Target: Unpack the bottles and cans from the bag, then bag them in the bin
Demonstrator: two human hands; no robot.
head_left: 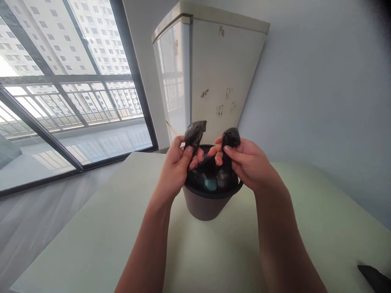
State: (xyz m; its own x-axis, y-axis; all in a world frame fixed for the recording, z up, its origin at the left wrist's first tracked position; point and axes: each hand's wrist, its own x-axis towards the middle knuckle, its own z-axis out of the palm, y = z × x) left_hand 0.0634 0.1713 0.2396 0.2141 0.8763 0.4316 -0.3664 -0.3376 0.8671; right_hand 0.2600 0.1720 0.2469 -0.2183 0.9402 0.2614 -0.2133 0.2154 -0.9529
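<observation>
A dark trash can (207,207) stands on the pale green table, with a black garbage bag (224,178) inside it. Above the rim, my left hand (180,159) pinches one gathered end of the bag between thumb and fingers, and the tip sticks up past them. My right hand (244,158) grips another bunched end, a short way to the right. Both ends are raised and apart from each other. Something teal (210,184) shows in the can's opening between the bag's folds; I cannot make out what it is.
Behind the can stands an old white refrigerator (226,69) against the grey wall (320,93). A glass sliding door (70,89) is at the left. The table (106,228) spreads around the can; a black object (374,278) lies at its lower right.
</observation>
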